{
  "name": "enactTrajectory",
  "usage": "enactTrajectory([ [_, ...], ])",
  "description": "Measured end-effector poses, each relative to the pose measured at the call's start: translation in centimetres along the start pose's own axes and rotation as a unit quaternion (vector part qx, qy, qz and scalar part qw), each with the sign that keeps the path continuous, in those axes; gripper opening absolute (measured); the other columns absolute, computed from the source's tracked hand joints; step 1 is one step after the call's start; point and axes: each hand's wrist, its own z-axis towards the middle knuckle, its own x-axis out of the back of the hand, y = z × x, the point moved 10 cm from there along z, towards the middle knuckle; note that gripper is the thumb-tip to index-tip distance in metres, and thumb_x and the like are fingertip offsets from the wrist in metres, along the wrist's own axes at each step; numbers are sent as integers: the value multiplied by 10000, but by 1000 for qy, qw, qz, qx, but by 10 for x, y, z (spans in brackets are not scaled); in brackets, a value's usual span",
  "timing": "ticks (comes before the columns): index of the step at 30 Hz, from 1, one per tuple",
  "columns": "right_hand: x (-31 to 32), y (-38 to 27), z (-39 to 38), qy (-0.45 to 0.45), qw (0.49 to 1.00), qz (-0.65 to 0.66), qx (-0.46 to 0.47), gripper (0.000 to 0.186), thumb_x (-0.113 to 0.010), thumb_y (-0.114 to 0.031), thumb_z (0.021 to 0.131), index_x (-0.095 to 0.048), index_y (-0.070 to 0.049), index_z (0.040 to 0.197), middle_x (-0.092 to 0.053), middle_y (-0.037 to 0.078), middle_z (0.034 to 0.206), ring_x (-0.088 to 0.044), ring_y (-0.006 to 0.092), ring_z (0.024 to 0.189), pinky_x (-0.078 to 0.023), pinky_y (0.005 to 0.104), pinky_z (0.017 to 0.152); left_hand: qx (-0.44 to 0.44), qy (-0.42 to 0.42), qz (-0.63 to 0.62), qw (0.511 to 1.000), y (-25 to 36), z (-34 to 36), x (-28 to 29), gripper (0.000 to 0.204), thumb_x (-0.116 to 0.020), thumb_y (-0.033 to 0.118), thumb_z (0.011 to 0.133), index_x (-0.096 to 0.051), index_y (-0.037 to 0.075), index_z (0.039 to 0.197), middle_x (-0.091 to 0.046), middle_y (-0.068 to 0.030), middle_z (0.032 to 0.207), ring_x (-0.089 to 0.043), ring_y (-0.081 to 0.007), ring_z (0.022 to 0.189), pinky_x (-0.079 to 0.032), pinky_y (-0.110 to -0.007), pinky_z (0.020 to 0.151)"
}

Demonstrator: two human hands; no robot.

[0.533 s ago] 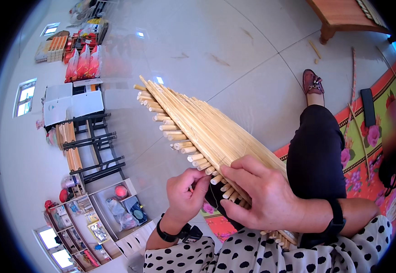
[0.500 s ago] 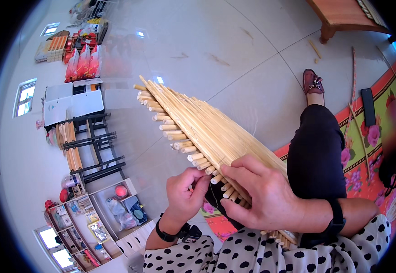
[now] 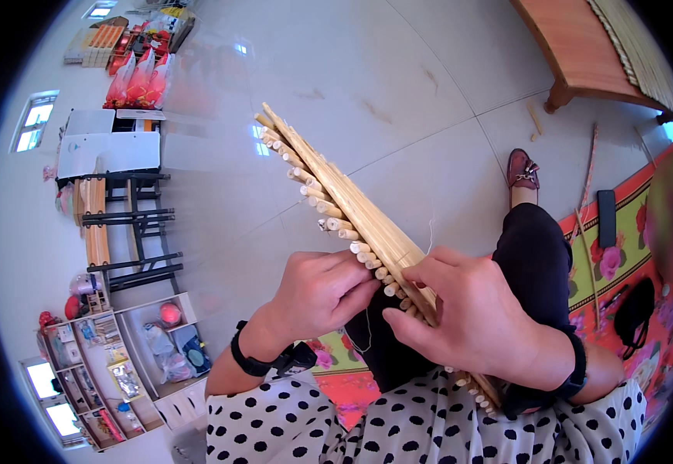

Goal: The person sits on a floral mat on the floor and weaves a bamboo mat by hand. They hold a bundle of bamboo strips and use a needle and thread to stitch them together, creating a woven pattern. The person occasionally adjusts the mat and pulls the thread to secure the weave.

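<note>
A panel of pale yellow plant stalks (image 3: 363, 209), laid side by side, slants across my lap with its round cut ends facing left. My right hand (image 3: 475, 313) grips the panel's near part, thumb by the cut ends and fingers over the top. At the row of ends, my left hand (image 3: 321, 290) is closed in a pinch against the stalks. Its fingertips are partly hidden, and what they hold is too small to make out. A thin pale thread (image 3: 369, 329) dangles just below those fingertips. Another thread end (image 3: 431, 232) stands up beyond the panel.
A flowered red and green mat (image 3: 584, 286) lies at right, with a black phone (image 3: 607, 219) and loose stalks on it. A wooden low table (image 3: 576, 58) stands at far right. Shelves (image 3: 112, 371), folding furniture (image 3: 127, 224) and red bags (image 3: 139, 81) line the left wall.
The panel has tipped to a steeper, narrower angle and shifted slightly right. My left hand has turned, its back now more toward view, still at the stalk ends. My right hand keeps its grip.
</note>
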Motion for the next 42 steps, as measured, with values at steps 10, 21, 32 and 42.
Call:
enactTrajectory([
  [10,-11,-15,8,5,986,-166,-24,285,-749,-202,741,-569,-9,633,-543,135,599,-572,337,499,-472,409,468,-108,24,-30,993,0,2,-6,145,-693,78,708,-550,64,696,-539,-54,619,-554,-250,527,-442,-348,467],
  [21,-9,-14,8,4,988,-154,22,205,-754,-142,739,-606,-6,698,-549,113,574,-568,308,491,-469,374,465,-79,-37,-49,995,-7,-14,-8,185,-687,89,736,-511,67,683,-493,-53,607,-552,-244,533,-422,-354,459],
  [32,-10,-2,9,-22,991,-130,-13,246,-771,-183,725,-623,9,767,-583,135,647,-599,293,534,-485,366,488,84,55,-174,980,-16,-12,-7,121,-682,12,808,-632,26,918,-625,-86,760,-618,-277,633,-478,-350,528],
  [42,-12,0,7,-36,994,-105,8,294,-786,-151,699,-632,23,879,-616,132,714,-601,259,535,-489,331,474,134,-3,-242,961,-24,-20,-12,185,-660,5,821,-662,34,1005,-625,-101,761,-615,-263,639,-466,-340,553],
])
